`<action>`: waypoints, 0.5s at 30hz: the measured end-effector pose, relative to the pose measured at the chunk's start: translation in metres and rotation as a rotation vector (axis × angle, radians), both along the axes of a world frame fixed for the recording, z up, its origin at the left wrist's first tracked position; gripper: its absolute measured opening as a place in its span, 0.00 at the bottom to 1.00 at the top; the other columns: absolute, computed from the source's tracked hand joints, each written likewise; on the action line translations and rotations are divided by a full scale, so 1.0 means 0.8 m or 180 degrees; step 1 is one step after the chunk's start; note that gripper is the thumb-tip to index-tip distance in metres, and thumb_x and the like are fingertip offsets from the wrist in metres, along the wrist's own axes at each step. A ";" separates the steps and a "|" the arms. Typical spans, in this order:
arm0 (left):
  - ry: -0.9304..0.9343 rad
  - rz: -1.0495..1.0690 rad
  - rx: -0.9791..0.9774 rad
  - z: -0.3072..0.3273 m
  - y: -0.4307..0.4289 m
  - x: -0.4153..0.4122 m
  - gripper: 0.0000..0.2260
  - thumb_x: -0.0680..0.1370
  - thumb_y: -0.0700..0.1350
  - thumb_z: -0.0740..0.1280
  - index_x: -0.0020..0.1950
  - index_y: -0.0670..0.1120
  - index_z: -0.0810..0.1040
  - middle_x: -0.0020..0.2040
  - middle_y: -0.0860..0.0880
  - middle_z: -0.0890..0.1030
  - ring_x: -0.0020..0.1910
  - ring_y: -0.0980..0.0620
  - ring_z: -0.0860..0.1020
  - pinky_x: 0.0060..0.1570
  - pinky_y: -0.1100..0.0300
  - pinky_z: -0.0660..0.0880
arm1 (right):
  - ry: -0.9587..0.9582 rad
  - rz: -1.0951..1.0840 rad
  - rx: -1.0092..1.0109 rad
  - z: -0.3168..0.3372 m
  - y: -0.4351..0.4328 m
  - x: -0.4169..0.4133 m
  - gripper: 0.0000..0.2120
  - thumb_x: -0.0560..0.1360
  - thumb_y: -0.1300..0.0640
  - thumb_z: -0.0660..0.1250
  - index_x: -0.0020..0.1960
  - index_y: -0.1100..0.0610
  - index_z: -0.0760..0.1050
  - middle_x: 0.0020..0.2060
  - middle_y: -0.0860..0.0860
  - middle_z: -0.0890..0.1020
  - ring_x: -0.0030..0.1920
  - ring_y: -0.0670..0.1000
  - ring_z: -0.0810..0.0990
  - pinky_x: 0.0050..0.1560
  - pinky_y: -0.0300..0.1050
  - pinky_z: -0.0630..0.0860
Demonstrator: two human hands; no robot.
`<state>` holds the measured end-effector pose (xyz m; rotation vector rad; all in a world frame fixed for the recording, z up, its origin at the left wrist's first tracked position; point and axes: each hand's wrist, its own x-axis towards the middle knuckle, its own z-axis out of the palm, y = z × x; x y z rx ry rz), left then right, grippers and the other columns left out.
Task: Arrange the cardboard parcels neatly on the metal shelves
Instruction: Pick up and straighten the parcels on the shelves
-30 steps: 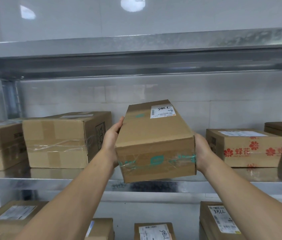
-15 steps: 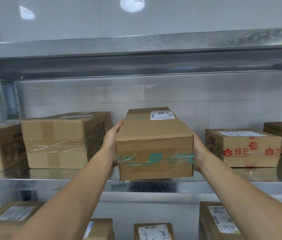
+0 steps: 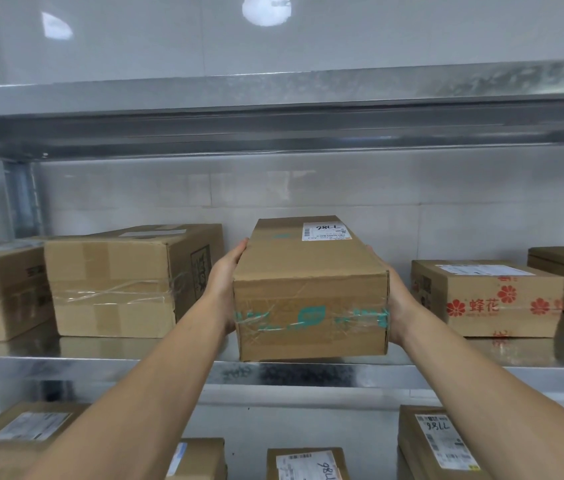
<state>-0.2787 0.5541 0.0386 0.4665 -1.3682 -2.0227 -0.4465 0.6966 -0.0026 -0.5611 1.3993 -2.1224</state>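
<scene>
Parcel point(image 3: 310, 289) now sits lower and level; a second ago it was higher and tilted; its base meets, or nearly meets, the middle shelf point(image 3: 100, 367), in the gap between taped box point(image 3: 114, 282) and red-flower box point(image 3: 484, 299); left hand point(image 3: 225, 282) and right hand point(image 3: 396, 306) press flat on its sides, fingers straight; judgement: placing nearly done; remaining: slide back, square up, release.

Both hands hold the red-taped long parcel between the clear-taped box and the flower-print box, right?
No. Head view: the tape on the long parcel is teal, not red. The left hand and right hand do hold it between the clear-taped box and the flower-print box.
</scene>
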 end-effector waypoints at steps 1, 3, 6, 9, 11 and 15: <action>0.0013 0.0012 -0.0002 0.000 0.000 0.000 0.14 0.85 0.47 0.60 0.42 0.47 0.77 0.23 0.51 0.80 0.19 0.54 0.78 0.16 0.65 0.70 | 0.0003 0.0002 -0.0004 0.000 0.000 0.001 0.27 0.81 0.31 0.56 0.52 0.51 0.82 0.39 0.55 0.86 0.38 0.55 0.87 0.47 0.53 0.77; 0.0019 -0.0007 0.0004 0.000 -0.001 0.001 0.14 0.85 0.49 0.60 0.43 0.47 0.78 0.24 0.50 0.81 0.20 0.53 0.79 0.17 0.65 0.71 | 0.0007 0.0005 0.0016 0.001 0.001 0.003 0.27 0.81 0.31 0.55 0.51 0.51 0.82 0.38 0.55 0.86 0.37 0.55 0.87 0.47 0.53 0.77; -0.0016 0.0003 0.0004 0.000 -0.003 0.001 0.14 0.85 0.49 0.60 0.44 0.47 0.79 0.25 0.50 0.81 0.21 0.53 0.80 0.17 0.65 0.72 | 0.0021 -0.0009 0.0043 0.003 0.001 0.006 0.27 0.80 0.31 0.56 0.51 0.51 0.81 0.39 0.56 0.87 0.37 0.56 0.87 0.47 0.53 0.77; -0.0064 0.0015 -0.0069 0.000 -0.003 0.001 0.14 0.86 0.49 0.59 0.43 0.47 0.78 0.24 0.50 0.81 0.20 0.53 0.79 0.17 0.65 0.71 | 0.0035 -0.0031 0.0062 0.003 -0.001 0.007 0.26 0.80 0.31 0.56 0.53 0.51 0.81 0.40 0.55 0.87 0.39 0.56 0.87 0.47 0.52 0.78; -0.0102 -0.0035 -0.0045 -0.002 -0.004 0.002 0.15 0.86 0.50 0.59 0.44 0.46 0.78 0.24 0.49 0.81 0.20 0.53 0.79 0.17 0.66 0.72 | 0.0078 -0.0035 0.0056 0.001 0.000 0.007 0.26 0.81 0.31 0.55 0.56 0.50 0.81 0.40 0.54 0.87 0.39 0.55 0.87 0.46 0.52 0.78; -0.0195 -0.0018 -0.0096 -0.004 -0.008 -0.001 0.15 0.86 0.51 0.58 0.43 0.48 0.76 0.23 0.50 0.80 0.20 0.54 0.79 0.17 0.66 0.71 | 0.0200 -0.0060 0.0115 0.005 0.001 0.011 0.24 0.82 0.33 0.55 0.56 0.49 0.81 0.40 0.53 0.87 0.39 0.54 0.87 0.46 0.50 0.78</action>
